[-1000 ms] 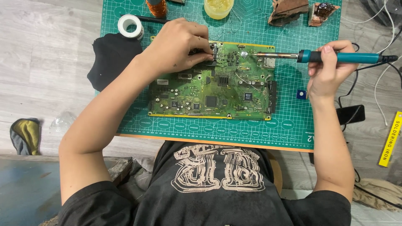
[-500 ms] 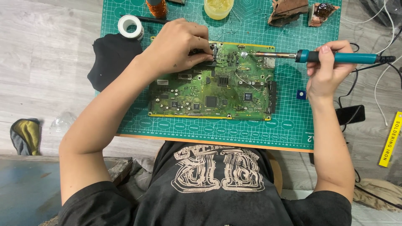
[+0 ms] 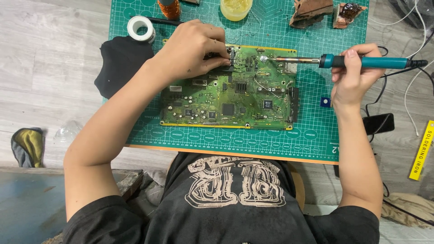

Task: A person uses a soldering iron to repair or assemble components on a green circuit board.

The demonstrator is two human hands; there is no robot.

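Partly: left hand (image 3: 192, 49) hides circuit board (image 3: 230, 88) corner | right hand (image 3: 352, 74) grips soldering iron (image 3: 361, 62)

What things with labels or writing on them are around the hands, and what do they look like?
Yellow box: far right on the floor, long and narrow, dark lettering.
Green cutting mat: under the circuit board, pale grid and printed marks.
Black shirt: at the bottom, pale printed design.
No screens.

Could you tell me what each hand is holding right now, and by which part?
Right hand: soldering iron, by its teal handle. Left hand rests on the circuit board; what its fingers pinch cannot be told.
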